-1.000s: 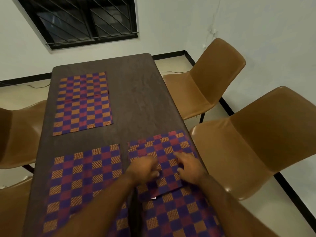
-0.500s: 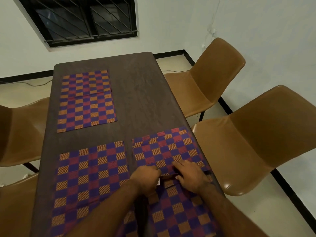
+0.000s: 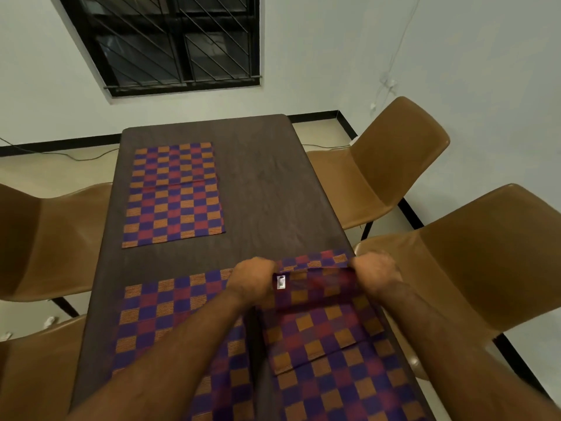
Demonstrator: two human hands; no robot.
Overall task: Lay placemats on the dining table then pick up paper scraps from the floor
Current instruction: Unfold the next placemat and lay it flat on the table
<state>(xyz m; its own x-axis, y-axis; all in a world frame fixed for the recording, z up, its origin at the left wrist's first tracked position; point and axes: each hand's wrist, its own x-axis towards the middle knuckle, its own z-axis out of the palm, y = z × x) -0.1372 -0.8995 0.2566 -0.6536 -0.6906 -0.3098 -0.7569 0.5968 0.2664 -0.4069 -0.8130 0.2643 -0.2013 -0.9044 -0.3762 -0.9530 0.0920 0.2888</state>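
Note:
A dark wooden dining table [image 3: 267,189] carries checked purple, red and orange placemats. One mat [image 3: 174,192] lies flat at the far left, another [image 3: 170,323] at the near left under my left forearm. At the near right, my left hand [image 3: 253,282] and my right hand [image 3: 375,273] each grip a far corner of a folded placemat [image 3: 318,323] and hold its far edge lifted. A small white label shows on its underside. It rests over another mat [image 3: 349,390] lying flat beneath.
Brown chairs flank the table: two on the right [image 3: 391,165] [image 3: 485,256] and two on the left [image 3: 51,238] [image 3: 33,369]. A barred window [image 3: 179,41] is in the far wall. A cable runs along the floor by the baseboard.
Both hands moved forward and apart, from the middle of the folded mat to its far corners, and raised that edge. The camera tilted upward.

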